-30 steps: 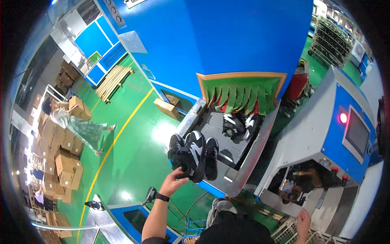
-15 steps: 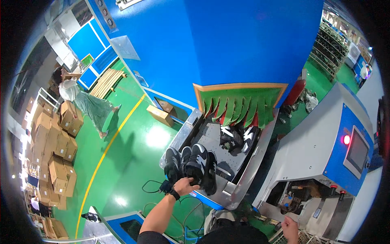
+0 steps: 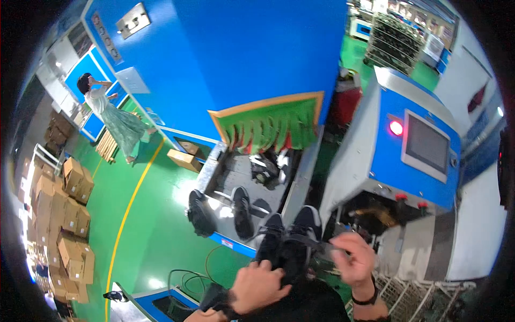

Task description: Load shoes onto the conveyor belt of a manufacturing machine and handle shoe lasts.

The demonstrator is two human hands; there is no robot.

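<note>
Close to my body is a pair of black sneakers with pale toe trim: a left one (image 3: pixel 269 235) and a right one (image 3: pixel 303 236). My left hand (image 3: pixel 262 287) is closed on their near ends. Beside the right sneaker my right hand (image 3: pixel 354 258) has its fingers curled in a pinch. A blurred greyish strip runs from that shoe towards these fingers; what they hold cannot be made out. Two more black sneakers stand apart on the metal end of the conveyor, one at the left corner (image 3: pixel 199 214) and another near its middle (image 3: pixel 242 213).
More black-and-white shoes (image 3: pixel 268 167) lie on the conveyor by the green strip curtain (image 3: pixel 268 129) of a big blue machine (image 3: pixel 257 48). At right stands a grey-blue machine with a screen (image 3: pixel 426 145). Cartons (image 3: pixel 67 214) and a walking person (image 3: pixel 115 118) are at left; a wire rack (image 3: pixel 402 298) is low right.
My left hand has brought two sneakers off the conveyor end towards my body. My right hand has come up beside them. The view has swung right, and the person at left has shifted posture.
</note>
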